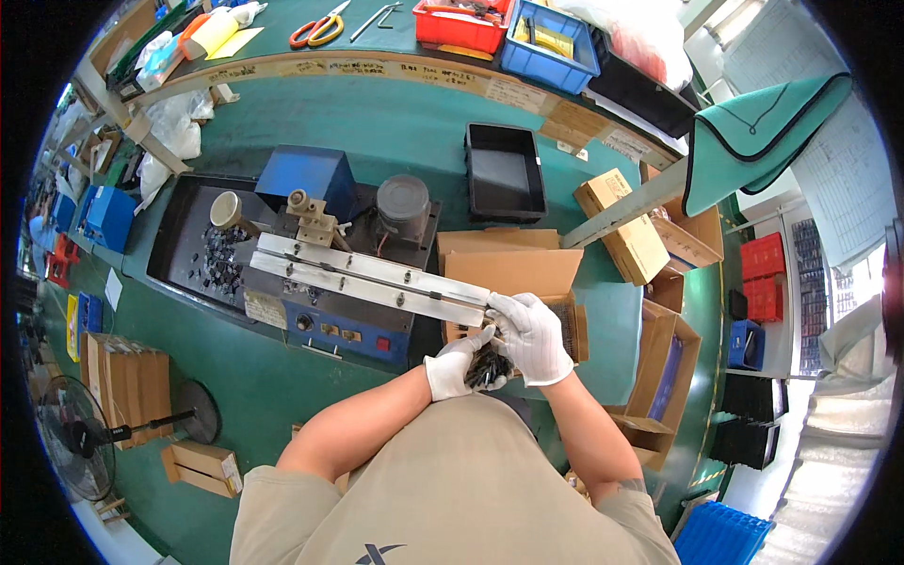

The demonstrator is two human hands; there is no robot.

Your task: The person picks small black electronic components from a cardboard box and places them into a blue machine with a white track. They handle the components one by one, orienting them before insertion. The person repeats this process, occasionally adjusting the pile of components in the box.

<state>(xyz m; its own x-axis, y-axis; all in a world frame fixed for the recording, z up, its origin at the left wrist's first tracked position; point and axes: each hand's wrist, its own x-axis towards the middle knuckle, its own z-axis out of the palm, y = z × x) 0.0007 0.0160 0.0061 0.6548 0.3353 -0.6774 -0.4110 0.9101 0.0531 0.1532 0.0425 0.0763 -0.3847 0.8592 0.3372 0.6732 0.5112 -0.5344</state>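
Note:
Both my hands wear white gloves and meet at the right end of a long pale metal rail (377, 280) on a bench machine. My left hand (454, 367) is closed around a bunch of thin, dark, glossy pieces (487, 367), their exact kind too small to tell. My right hand (533, 341) is just to the right, fingertips bent together at the rail's end; whatever sits in them is hidden. Behind the hands stands an open cardboard box (508, 268), with dark pieces partly visible inside. The machine's blue control front (363, 331) carries a knob and a red switch.
A black tray (162, 254) at left holds small dark parts (221, 264) and a cream cup (226, 210). An empty-looking black bin (506, 174) sits behind the box. Scissors (320, 30), a red bin (461, 24) and blue bin (551, 47) line the shelf. A post (626, 215) rises at right.

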